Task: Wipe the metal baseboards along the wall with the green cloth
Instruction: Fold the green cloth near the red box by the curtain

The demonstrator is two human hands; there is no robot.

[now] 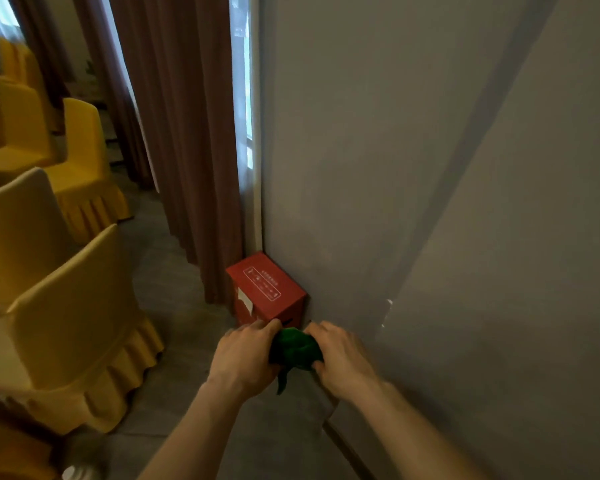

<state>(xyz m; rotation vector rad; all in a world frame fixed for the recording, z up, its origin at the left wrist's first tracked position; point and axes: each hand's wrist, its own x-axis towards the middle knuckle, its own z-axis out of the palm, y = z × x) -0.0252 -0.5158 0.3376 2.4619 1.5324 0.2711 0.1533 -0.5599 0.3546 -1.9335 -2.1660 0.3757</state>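
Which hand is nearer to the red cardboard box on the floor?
Left. The left hand has fingertips just before the red cardboard box; the right hand is farther right, beside the wall.

A single wide-angle view comes from the person's head, looking forward and steeply down along the grey wall (413,168) on the right toward the floor (174,289). Both forearms reach in from the bottom edge, so the hands sit close to the lens. Lines bend near the frame edges. The yellow chairs (66,323) fill the left side.
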